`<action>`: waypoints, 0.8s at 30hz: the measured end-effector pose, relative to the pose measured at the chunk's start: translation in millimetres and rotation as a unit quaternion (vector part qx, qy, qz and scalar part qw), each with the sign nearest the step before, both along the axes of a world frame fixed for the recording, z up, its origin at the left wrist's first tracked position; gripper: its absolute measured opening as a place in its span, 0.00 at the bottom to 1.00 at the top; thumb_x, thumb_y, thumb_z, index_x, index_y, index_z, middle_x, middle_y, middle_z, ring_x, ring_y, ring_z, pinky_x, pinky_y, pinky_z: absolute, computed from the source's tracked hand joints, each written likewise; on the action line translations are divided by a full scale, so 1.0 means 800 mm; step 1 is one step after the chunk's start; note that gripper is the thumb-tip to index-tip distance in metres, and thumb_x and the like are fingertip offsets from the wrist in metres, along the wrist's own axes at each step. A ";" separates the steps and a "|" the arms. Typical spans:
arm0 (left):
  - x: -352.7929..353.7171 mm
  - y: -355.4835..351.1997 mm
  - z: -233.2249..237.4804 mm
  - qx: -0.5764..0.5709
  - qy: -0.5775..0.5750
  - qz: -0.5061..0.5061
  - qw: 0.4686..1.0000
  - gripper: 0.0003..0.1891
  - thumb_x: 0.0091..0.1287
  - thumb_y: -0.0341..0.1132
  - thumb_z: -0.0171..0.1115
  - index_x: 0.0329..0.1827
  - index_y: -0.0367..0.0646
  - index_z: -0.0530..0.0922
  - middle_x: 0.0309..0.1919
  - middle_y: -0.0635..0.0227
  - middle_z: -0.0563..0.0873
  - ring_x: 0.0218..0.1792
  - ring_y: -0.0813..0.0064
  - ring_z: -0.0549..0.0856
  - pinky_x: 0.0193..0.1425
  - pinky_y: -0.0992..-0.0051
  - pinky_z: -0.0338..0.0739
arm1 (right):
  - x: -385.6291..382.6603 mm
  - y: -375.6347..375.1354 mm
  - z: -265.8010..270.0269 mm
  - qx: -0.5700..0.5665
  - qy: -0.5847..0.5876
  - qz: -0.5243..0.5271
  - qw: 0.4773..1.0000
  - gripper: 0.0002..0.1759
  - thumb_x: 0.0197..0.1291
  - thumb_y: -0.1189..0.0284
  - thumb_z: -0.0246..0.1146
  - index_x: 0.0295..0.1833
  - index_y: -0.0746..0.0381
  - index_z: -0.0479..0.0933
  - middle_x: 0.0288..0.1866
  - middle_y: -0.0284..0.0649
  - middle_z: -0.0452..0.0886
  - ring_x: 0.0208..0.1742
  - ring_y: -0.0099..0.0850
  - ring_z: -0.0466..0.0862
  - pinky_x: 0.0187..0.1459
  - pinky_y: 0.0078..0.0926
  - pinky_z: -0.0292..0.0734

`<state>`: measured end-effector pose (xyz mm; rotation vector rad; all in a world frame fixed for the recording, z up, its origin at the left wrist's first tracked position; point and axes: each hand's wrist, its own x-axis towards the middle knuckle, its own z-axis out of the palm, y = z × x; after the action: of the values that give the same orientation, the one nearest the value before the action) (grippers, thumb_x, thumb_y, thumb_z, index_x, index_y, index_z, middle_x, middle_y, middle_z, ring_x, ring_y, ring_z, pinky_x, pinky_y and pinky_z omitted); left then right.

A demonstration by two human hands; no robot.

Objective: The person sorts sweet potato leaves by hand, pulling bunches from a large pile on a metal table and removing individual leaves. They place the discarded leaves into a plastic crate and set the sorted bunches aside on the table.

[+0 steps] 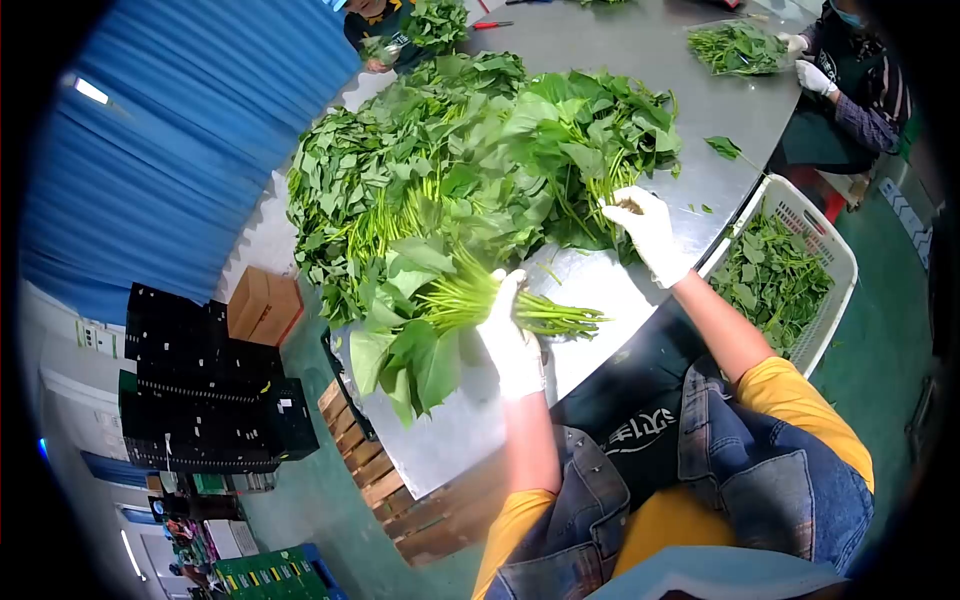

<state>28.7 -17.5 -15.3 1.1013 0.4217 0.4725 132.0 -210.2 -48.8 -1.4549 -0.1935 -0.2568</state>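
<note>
My left hand (512, 340), in a white glove, is closed around a bunch of leafy greens (455, 300). The bunch's broad leaves hang to the left, and its cut stems point right over the metal table (590, 285). Also gloved in white, my right hand (645, 235) has its fingers curled together at the stems on the right edge of a large pile of leafy greens (430, 170). It pinches some of those stems; how many is hidden. The pile covers much of the table before me.
A white plastic basket (838, 290) with loose greens stands right of the table. At the far right, a person's gloved hands (812, 62) are at a bagged bunch (738, 50). Another person (378, 35) stands behind the pile. Black crates (205, 400), a cardboard box (264, 306) and a wooden pallet (365, 460) are left.
</note>
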 end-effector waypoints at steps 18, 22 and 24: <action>-0.022 0.004 0.018 -0.067 0.022 0.003 0.998 0.21 0.56 0.25 0.69 0.52 0.32 0.74 0.44 0.62 0.80 0.44 0.73 0.80 0.47 0.74 0.76 | 0.093 0.059 -0.060 -0.449 -0.010 -0.056 0.892 0.35 0.46 0.39 0.65 0.39 0.63 0.83 0.34 0.49 0.83 0.37 0.44 0.84 0.41 0.36 0.77; -0.037 0.015 0.022 -0.047 0.012 0.030 0.998 0.20 0.58 0.26 0.68 0.53 0.33 0.74 0.45 0.63 0.79 0.43 0.73 0.79 0.46 0.73 0.76 | 0.133 0.068 -0.067 -0.423 0.014 -0.036 0.905 0.21 0.51 0.54 0.66 0.33 0.63 0.83 0.27 0.45 0.83 0.31 0.40 0.84 0.34 0.36 0.77; -0.034 0.032 -0.004 0.059 0.010 0.045 0.997 0.18 0.60 0.27 0.67 0.53 0.34 0.74 0.44 0.64 0.78 0.41 0.73 0.79 0.43 0.73 0.76 | 0.112 0.053 -0.030 -0.076 0.123 0.120 0.982 0.10 0.58 0.67 0.64 0.36 0.63 0.83 0.27 0.32 0.82 0.22 0.19 0.74 0.24 0.19 0.68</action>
<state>1.2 8.0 -18.8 1.2043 0.4670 0.5730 221.7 -167.5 -73.2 -1.5832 -0.1889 0.1370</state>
